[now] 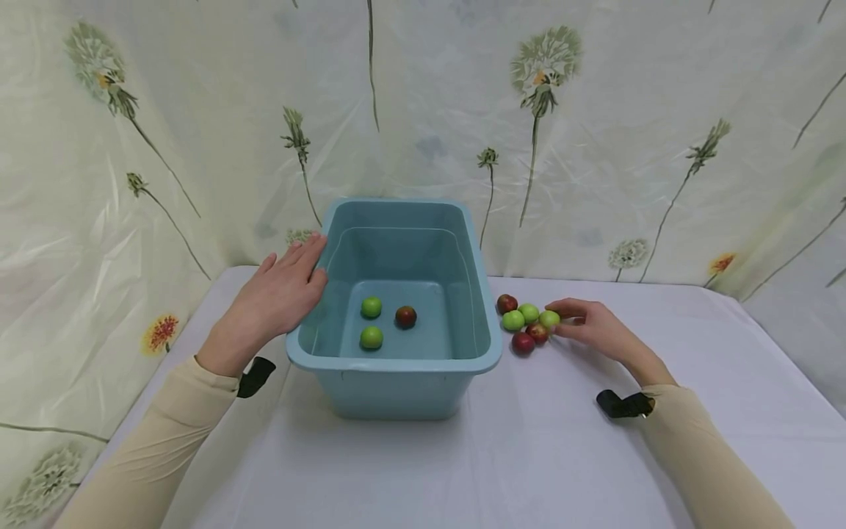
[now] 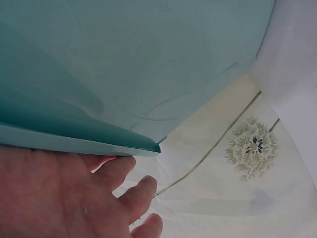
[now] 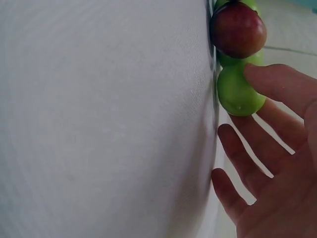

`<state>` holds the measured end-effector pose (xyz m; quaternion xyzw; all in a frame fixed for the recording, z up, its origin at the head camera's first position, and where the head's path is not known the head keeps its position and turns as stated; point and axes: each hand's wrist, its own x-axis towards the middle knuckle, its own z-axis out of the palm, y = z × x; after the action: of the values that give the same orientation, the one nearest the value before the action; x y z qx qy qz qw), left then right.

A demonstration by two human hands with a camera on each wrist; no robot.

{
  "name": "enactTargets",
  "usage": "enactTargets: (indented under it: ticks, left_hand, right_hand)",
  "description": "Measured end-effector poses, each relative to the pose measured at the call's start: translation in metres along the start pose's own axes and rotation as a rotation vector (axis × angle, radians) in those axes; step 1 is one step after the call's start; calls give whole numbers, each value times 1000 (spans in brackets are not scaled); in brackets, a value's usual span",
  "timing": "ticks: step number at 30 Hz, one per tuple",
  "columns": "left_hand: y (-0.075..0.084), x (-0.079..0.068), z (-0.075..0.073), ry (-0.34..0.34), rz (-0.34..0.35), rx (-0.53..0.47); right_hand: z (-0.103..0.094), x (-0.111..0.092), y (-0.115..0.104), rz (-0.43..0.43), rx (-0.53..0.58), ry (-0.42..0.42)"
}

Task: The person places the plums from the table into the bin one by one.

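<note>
A blue plastic tub [image 1: 396,364] stands on the table, with two green apples [image 1: 371,338] and one dark red apple [image 1: 406,317] on its floor. My left hand [image 1: 280,294] rests on the tub's left rim, fingers fairly straight; the left wrist view shows the palm against the rim [image 2: 79,145]. To the right of the tub, small red apples [image 1: 523,343] and green apples [image 1: 512,320] lie in a tight cluster. At its right edge my right hand [image 1: 595,330] holds a green apple [image 3: 240,91] between thumb and fingers, the apple still among the others.
A white cloth [image 1: 548,455] covers the table. Behind it hangs a pale curtain [image 1: 423,95] printed with dandelions, close to the tub's far side. Black straps [image 1: 624,404] sit at both wrists.
</note>
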<state>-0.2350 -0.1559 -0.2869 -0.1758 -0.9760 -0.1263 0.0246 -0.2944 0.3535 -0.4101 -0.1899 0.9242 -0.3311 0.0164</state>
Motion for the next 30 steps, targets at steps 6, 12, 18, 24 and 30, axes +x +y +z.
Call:
enactTargets:
  ticks: [6, 12, 18, 24, 30]
  left_hand:
    - [2, 0, 0, 9, 7, 4]
    - [1, 0, -1, 0, -22, -44]
    - [0, 0, 0, 2, -1, -7]
    - [0, 0, -1, -1, -3, 3]
    - [0, 0, 0, -2, 11, 29]
  right_hand:
    - [-2, -3, -2, 19, 30, 23]
    - [-4, -1, -4, 19, 63, 44]
    - [-2, 0, -11, 36, 44, 62]
    - [-1, 0, -23, 12, 54, 89]
    - [1, 1, -30, 2, 74, 121]
